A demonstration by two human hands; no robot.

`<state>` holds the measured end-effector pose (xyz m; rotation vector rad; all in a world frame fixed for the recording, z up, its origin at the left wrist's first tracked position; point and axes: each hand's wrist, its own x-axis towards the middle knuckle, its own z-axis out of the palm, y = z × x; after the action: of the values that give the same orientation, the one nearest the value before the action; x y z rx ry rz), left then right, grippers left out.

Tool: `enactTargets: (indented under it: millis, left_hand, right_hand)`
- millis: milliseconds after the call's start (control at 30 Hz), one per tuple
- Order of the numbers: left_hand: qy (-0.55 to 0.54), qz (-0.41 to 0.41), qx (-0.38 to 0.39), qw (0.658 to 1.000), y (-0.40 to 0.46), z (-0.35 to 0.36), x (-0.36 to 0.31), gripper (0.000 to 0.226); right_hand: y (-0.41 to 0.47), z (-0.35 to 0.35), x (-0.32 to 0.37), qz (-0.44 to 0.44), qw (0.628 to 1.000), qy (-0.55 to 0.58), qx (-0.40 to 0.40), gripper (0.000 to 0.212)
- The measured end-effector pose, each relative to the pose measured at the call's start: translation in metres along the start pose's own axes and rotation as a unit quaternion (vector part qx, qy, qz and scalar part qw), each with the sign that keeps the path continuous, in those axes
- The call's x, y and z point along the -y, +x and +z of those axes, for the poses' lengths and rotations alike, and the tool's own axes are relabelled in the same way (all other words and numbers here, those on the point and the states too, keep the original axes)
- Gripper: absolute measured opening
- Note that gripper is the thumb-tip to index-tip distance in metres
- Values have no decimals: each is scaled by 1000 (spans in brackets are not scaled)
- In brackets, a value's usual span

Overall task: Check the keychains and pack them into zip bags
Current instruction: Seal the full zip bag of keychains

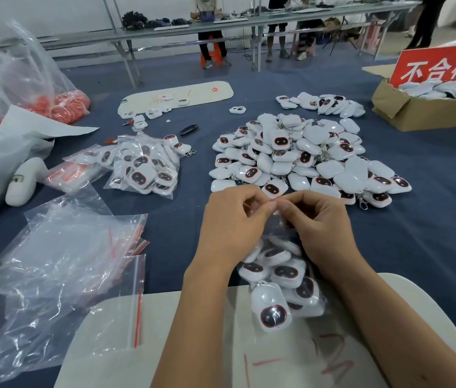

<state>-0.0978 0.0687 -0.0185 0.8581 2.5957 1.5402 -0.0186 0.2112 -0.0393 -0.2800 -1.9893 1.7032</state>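
- The zip bag (280,275), stuffed with white keychains, hangs low at the bench's near edge, over a white board (193,345).
- Left hand (232,228) and right hand (319,225) meet at its top — fingers of both pinched on the red seal strip.
- Just beyond — a loose keychain heap (305,161).
- Left: empty bags (53,261), filled bags (143,169).

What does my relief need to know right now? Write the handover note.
Left hand and right hand both pinch the red zip strip of a filled zip bag, sealing it over the white board.
Done: sealed bags piled to the left.
Left: loose keychains heaped ahead; empty zip bags at near left.
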Motion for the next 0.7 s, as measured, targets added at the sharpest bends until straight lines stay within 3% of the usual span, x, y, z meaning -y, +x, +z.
enactTargets:
  millis: [300, 700]
  left_hand:
    - [-30, 7, 12, 999, 0, -2, 1, 19]
    - [25, -4, 28, 999, 5, 1, 7, 20]
  right_hand:
    - [0, 2, 1, 10, 1000, 20, -11, 17]
    - [0, 2, 1, 27, 999, 38, -8, 14]
